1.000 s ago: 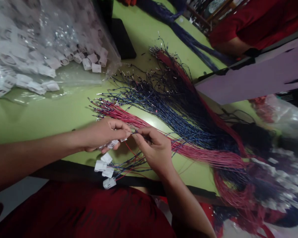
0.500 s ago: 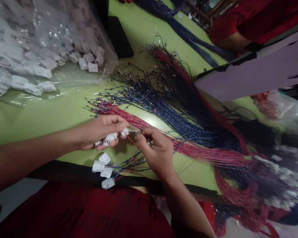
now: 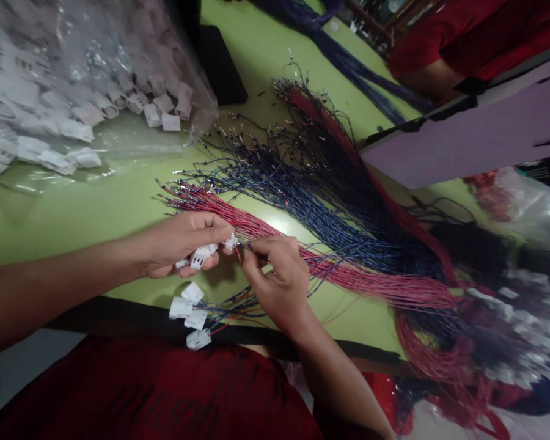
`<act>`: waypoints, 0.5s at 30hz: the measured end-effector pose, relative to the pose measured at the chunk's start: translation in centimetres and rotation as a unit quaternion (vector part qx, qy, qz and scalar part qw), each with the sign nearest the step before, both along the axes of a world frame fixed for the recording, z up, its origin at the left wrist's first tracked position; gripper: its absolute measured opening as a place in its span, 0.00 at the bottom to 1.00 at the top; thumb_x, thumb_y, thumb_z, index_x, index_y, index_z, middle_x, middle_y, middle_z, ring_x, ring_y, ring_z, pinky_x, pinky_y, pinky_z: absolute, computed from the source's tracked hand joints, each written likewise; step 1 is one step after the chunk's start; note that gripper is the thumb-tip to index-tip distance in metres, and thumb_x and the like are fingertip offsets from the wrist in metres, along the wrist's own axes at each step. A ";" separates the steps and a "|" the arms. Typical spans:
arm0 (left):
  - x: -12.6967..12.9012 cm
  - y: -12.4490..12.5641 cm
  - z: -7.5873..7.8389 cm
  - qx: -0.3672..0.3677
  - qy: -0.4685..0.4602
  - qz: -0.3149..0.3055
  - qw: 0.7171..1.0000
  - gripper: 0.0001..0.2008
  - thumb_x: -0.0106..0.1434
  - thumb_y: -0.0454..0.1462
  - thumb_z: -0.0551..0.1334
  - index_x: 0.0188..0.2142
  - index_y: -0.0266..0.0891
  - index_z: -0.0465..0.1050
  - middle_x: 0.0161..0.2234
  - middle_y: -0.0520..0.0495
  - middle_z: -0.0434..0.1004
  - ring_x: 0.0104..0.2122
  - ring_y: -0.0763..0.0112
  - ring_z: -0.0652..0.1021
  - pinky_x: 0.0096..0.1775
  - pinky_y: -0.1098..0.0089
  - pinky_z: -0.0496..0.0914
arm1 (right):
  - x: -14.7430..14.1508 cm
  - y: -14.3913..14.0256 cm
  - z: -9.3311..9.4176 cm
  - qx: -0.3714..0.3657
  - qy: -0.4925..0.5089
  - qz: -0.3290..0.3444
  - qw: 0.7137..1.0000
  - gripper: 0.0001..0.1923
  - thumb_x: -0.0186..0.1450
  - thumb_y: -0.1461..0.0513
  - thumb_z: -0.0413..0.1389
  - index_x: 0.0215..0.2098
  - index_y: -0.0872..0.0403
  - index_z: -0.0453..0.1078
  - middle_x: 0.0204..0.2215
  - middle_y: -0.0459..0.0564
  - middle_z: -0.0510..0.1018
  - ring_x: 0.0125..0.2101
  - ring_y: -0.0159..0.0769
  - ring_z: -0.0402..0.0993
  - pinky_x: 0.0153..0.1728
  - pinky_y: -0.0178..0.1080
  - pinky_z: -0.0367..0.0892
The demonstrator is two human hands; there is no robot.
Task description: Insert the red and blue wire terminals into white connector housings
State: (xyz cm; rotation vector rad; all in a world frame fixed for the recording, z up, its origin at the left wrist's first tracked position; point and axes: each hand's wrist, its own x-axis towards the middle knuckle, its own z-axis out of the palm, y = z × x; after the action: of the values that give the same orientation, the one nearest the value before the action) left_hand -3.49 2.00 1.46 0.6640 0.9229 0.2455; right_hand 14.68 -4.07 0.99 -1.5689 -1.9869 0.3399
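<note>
Close to the near edge of the green table (image 3: 73, 214), where a dark strip borders it, the left hand (image 3: 183, 244) is curled around a few small white connectors (image 3: 201, 255), pinching one at its fingertips (image 3: 230, 242). Just beside it the right hand (image 3: 277, 278) pinches the tip of a thin wire (image 3: 245, 245) between thumb and forefinger, held right at that connector. Four finished white housings with red and blue leads (image 3: 187, 308) lie at the table's edge below the hands. Red wires (image 3: 348, 275) and blue wires (image 3: 311, 201) fan across the middle and right, their metal tips reaching toward a clear bag of white connectors (image 3: 73, 91) at the far left. Bare green surface shows between the bag and the left forearm. A pale board (image 3: 462, 134) slants in from the right, and another person's red sleeve (image 3: 440, 43) sits beyond it. No writing can be read anywhere.
</note>
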 end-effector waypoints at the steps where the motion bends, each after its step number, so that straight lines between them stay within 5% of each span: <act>1: 0.0 0.0 -0.2 0.007 -0.003 -0.006 1.000 0.12 0.72 0.41 0.54 0.33 0.40 0.68 0.15 0.58 0.68 0.10 0.86 0.60 0.13 0.83 0.51 | -0.1 0.0 -0.2 -0.002 -0.002 0.008 1.000 0.11 0.63 0.66 0.55 0.22 0.50 0.67 0.21 0.44 0.75 0.24 0.34 0.69 0.34 0.41 0.60; 7: 0.3 0.0 -1.7 0.028 -0.007 -0.014 0.999 0.10 0.69 0.41 0.58 0.31 0.40 0.68 0.14 0.57 0.69 0.07 0.82 0.61 0.10 0.82 0.52 | -0.6 0.1 -0.7 -0.002 -0.013 0.013 1.000 0.11 0.63 0.68 0.55 0.24 0.51 0.69 0.19 0.42 0.75 0.21 0.31 0.66 0.33 0.40 0.59; 15: 0.4 -0.3 -1.5 0.051 -0.021 -0.010 0.998 0.10 0.68 0.42 0.59 0.31 0.40 0.68 0.13 0.57 0.69 0.07 0.82 0.61 0.09 0.83 0.53 | 0.3 -0.3 0.1 -0.079 0.130 -0.031 0.988 0.03 0.65 0.63 0.58 0.35 0.52 0.75 0.30 0.46 0.82 0.27 0.31 0.74 0.30 0.36 0.66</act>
State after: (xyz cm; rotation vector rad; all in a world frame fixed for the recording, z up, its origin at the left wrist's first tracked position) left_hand -3.10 1.71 0.00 0.7586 0.8685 0.2892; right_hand 14.94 -4.34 1.12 -1.5885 -1.7423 0.6548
